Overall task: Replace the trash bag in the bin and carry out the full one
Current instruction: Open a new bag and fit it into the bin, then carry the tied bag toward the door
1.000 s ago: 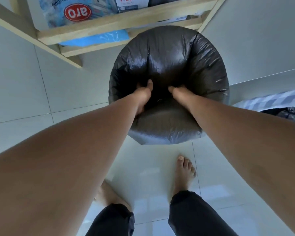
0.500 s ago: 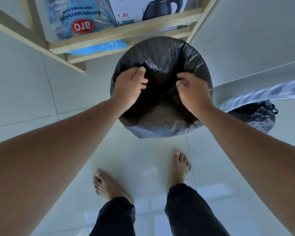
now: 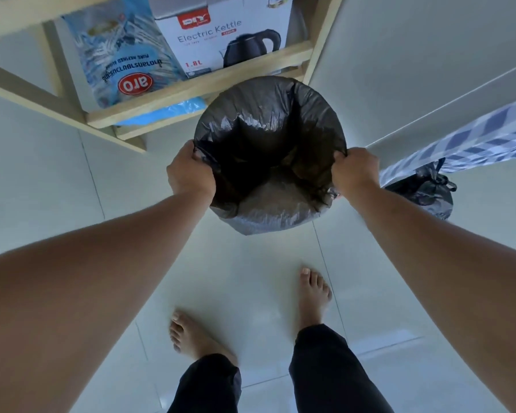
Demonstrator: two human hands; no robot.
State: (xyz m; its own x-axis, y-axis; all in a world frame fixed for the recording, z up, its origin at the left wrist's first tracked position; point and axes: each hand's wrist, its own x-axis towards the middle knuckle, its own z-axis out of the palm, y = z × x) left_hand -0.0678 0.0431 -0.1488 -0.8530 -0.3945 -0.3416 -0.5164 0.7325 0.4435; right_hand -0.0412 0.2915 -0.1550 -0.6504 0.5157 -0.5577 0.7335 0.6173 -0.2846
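A round bin stands on the tiled floor in front of me, lined with a fresh black trash bag (image 3: pixel 268 210) whose edge is folded over the rim. The bin itself is hidden under the bag. My left hand (image 3: pixel 189 174) grips the bag's edge at the left side of the rim. At the right side my right hand (image 3: pixel 355 171) grips the edge in the same way. The bag's mouth hangs open and dark between them. A full, tied black trash bag (image 3: pixel 423 192) sits on the floor to the right of the bin.
A wooden shelf (image 3: pixel 191 87) stands just behind the bin, holding an electric kettle box (image 3: pixel 221 37) and a blue sugar pack (image 3: pixel 122 61). A blue checked cloth (image 3: pixel 474 138) hangs over the full bag. My bare feet stand on pale floor tiles (image 3: pixel 251 278).
My hands have moved apart from the middle of the bag's mouth to the left and right sides of the rim, stretching the bag open. The view has tilted up slightly.
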